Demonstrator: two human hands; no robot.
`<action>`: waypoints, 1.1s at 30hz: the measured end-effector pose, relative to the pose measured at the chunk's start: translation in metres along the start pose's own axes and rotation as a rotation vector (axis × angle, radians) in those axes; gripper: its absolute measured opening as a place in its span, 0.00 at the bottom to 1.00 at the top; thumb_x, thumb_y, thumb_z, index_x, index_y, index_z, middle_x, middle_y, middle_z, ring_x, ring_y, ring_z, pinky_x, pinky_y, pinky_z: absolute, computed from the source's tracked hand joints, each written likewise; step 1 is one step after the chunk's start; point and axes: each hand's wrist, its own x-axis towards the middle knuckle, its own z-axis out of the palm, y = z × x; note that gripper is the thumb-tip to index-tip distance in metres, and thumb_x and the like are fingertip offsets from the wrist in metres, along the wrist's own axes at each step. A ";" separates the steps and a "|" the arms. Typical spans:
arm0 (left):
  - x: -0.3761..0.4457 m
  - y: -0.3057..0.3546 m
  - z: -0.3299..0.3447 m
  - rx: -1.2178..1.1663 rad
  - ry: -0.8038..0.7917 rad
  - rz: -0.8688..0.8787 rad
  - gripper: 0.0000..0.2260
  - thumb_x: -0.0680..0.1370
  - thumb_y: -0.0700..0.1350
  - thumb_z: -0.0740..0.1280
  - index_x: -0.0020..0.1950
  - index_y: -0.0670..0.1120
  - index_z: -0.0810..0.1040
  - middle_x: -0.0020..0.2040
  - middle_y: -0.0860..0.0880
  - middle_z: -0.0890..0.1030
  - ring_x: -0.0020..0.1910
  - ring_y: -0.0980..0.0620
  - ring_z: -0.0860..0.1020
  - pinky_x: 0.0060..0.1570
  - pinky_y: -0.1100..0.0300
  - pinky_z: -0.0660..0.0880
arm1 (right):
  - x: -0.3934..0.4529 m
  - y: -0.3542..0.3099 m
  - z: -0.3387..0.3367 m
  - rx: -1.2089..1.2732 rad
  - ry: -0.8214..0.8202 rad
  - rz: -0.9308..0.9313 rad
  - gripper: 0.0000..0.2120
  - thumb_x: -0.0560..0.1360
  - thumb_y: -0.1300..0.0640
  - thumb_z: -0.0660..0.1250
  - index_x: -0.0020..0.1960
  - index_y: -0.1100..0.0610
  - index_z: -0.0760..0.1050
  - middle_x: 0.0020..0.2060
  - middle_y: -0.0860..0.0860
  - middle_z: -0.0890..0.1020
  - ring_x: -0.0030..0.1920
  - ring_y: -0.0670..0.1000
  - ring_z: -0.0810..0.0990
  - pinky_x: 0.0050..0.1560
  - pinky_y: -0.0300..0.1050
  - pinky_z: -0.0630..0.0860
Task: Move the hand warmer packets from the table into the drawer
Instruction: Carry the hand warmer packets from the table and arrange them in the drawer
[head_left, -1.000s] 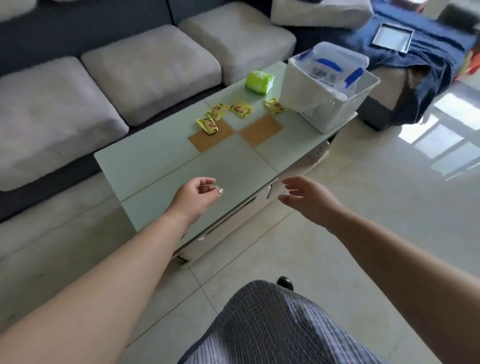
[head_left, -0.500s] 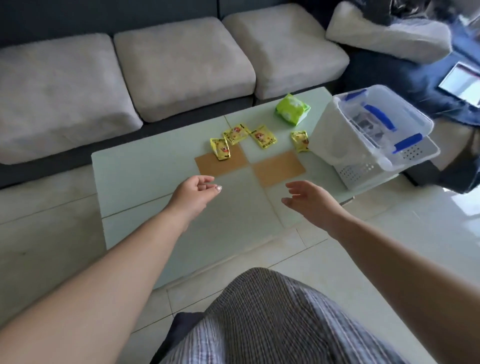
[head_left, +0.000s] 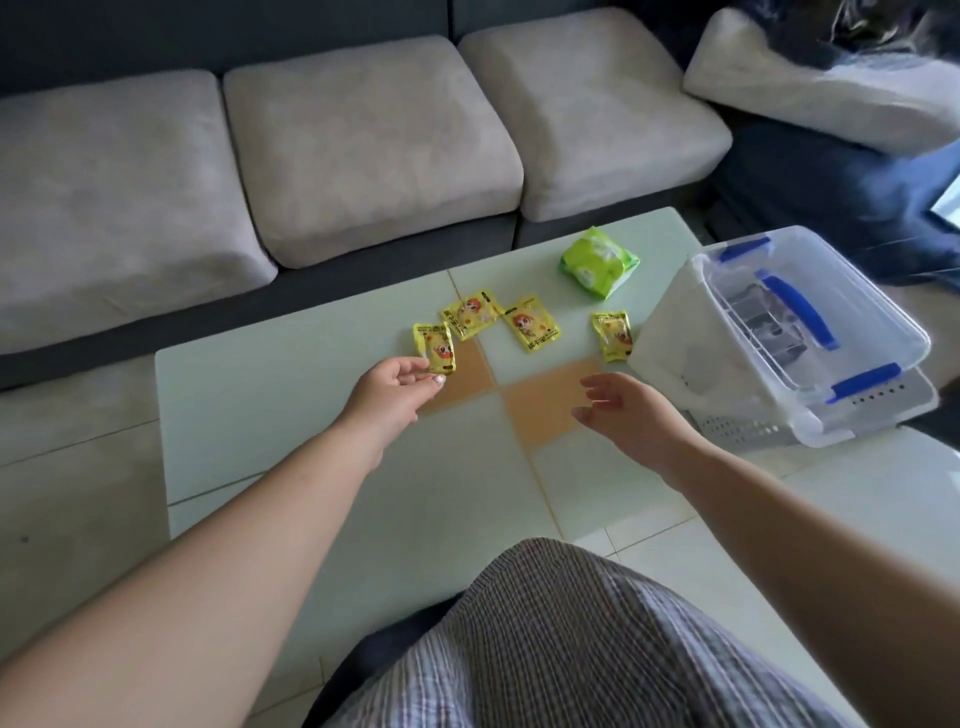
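Observation:
Several small yellow hand warmer packets lie flat in a row on the pale green table (head_left: 270, 395): the leftmost packet (head_left: 436, 345), a second packet (head_left: 470, 314), a third packet (head_left: 532, 323) and the rightmost packet (head_left: 613, 335). My left hand (head_left: 389, 397) reaches over the table, with its loosely curled fingertips at the lower left edge of the leftmost packet, which still lies flat. My right hand (head_left: 626, 410) hovers open over an orange square of the tabletop, below the rightmost packet, holding nothing. No drawer is in view.
A green plastic pack (head_left: 597, 262) lies at the table's far edge. A white basket (head_left: 670, 338) holding a clear lidded box (head_left: 810, 332) with blue handles sits at the right end. A grey cushioned sofa (head_left: 363, 145) runs behind the table. Tiled floor surrounds it.
The view has come closer and squarer to the table. Both hands have moved forward over the tabletop, the left one reaching the leftmost packet.

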 end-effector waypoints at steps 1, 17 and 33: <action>0.008 0.003 0.001 -0.004 -0.001 -0.009 0.10 0.75 0.45 0.69 0.56 0.51 0.75 0.58 0.48 0.79 0.56 0.51 0.78 0.47 0.58 0.73 | 0.006 -0.001 -0.002 0.003 0.002 0.009 0.20 0.73 0.55 0.71 0.63 0.52 0.74 0.56 0.50 0.78 0.57 0.49 0.77 0.54 0.41 0.70; 0.185 -0.005 0.058 -0.064 0.136 -0.289 0.09 0.75 0.45 0.69 0.54 0.51 0.76 0.59 0.45 0.79 0.47 0.55 0.78 0.53 0.53 0.75 | 0.208 0.023 0.006 -0.024 -0.092 0.109 0.20 0.72 0.55 0.70 0.64 0.52 0.73 0.55 0.47 0.78 0.56 0.48 0.77 0.57 0.43 0.73; 0.333 -0.108 0.114 0.459 0.576 -0.405 0.38 0.66 0.55 0.76 0.70 0.47 0.63 0.67 0.41 0.66 0.68 0.41 0.66 0.64 0.51 0.65 | 0.397 0.093 0.092 -0.314 0.045 0.065 0.31 0.72 0.48 0.69 0.72 0.52 0.63 0.69 0.55 0.66 0.69 0.57 0.66 0.64 0.48 0.66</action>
